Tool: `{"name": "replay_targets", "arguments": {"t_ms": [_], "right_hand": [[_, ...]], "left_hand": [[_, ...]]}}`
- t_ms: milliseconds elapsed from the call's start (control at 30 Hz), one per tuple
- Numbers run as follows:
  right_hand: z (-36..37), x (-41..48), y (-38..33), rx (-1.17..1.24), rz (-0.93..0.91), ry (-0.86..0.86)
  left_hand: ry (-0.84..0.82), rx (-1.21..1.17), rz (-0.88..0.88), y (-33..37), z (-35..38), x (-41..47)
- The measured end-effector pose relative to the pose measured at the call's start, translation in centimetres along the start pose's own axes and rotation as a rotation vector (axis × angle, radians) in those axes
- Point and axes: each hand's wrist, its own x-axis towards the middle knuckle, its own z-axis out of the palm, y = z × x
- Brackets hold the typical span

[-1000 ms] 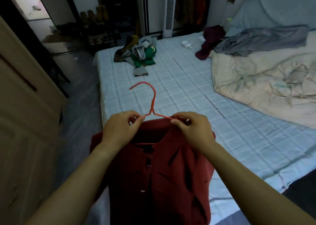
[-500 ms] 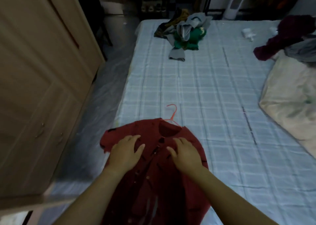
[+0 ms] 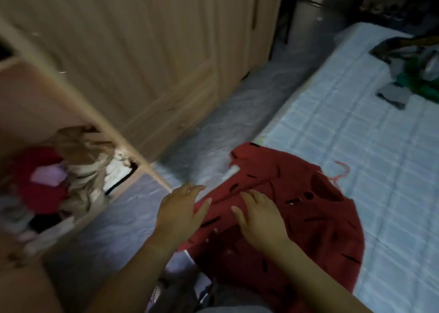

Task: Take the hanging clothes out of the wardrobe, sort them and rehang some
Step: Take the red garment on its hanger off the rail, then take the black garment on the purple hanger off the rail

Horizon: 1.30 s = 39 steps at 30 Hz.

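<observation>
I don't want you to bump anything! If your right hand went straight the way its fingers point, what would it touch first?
The right hand lies flat on the red shirt, fingers pointing toward the wardrobe. Probably the white patch at the shirt's edge comes first, then floor; depth is unclear.

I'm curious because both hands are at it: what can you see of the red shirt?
The red shirt is dark red, soft-looking cloth with small dark marks and what look like buttons down the front. It lies spread front-up at the near edge of the bed, partly overhanging. The hook of a pink hanger pokes from its collar. The right hand rests flat on it; the left hand touches its edge.
</observation>
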Motion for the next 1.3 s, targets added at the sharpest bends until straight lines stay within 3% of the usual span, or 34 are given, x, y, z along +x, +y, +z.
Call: {"name": "replay_targets", "arguments": {"t_ms": [400,567,800,1300], "right_hand": [[7.9,2.9,-36.1,-0.080,-0.619,-0.016],[8.2,5.2,-53.2,0.011,-0.907,0.077],[1.6,8.6,-73.5,0.077,-1.197,0.308],[-20.6,19.6,-111.3,0.253,-1.647,0.817]], "left_hand": [[0.394,0.100,-0.416,-27.1,-18.2,-15.0],[0.539,0.300,-0.563,-36.6,-29.5,-20.0],[0.768,0.489,-0.615,-45.7,-46.5,-21.4],[1.299,0.563,-0.378,-57.1,-85.7,-15.1]]}}
